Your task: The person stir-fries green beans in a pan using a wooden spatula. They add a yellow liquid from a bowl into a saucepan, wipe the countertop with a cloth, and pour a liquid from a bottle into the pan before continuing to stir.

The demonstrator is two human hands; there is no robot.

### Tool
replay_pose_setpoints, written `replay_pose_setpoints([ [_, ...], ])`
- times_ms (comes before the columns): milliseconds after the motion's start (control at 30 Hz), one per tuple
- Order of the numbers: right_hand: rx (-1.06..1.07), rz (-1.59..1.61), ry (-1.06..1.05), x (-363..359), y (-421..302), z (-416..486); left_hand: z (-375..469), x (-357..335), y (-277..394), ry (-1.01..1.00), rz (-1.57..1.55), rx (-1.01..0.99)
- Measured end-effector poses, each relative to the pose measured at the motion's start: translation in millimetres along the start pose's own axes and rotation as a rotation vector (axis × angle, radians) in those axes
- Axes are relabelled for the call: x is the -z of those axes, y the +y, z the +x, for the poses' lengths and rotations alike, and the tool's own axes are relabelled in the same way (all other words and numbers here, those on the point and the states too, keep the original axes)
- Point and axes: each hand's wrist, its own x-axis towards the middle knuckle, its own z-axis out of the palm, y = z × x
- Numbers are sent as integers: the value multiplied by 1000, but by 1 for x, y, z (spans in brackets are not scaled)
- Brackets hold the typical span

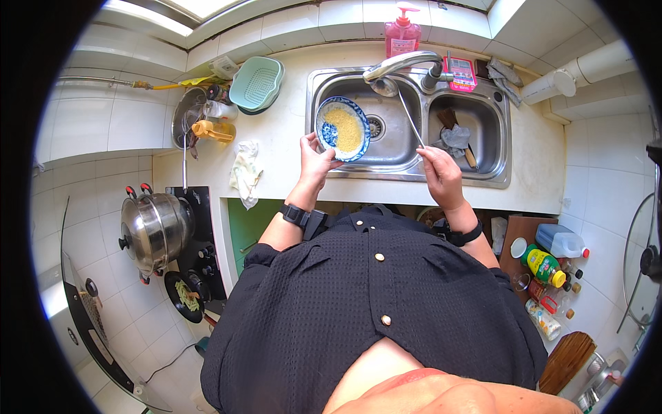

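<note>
My left hand (317, 163) grips the near edge of a blue-and-white patterned bowl (330, 135), thumb on the rim. Pale yellow grains (346, 129) cover much of its inside. The bowl is over the left basin of a stainless steel double sink (395, 151), left of the drain strainer (373, 128). In my right hand (442, 176) is the handle end of a long-handled metal ladle (411, 118). Its round head lies farther back, close below the spout of the chrome faucet (401, 61). Whether anything is in the ladle cannot be made out.
The right basin (490, 142) holds a brush (448, 118) and a crumpled grey plastic bag (455, 138). Behind the sink stands a pink pump bottle (402, 39). Leftward are a green colander (256, 83), a cloth (246, 171), a steamer pot (150, 233) and a frying pan (178, 305) with food.
</note>
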Motion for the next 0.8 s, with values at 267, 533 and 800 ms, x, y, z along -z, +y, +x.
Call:
replay_pose_setpoints([
  [267, 9, -4, -6, -1, 0, -1, 5, 4, -9, 2, 22, -2],
  [533, 13, -21, -30, -1, -1, -3, 9, 12, -22, 16, 33, -13],
  [800, 1, -31, -52, -2, -1, -4, 15, 17, -33, 23, 47, -2],
])
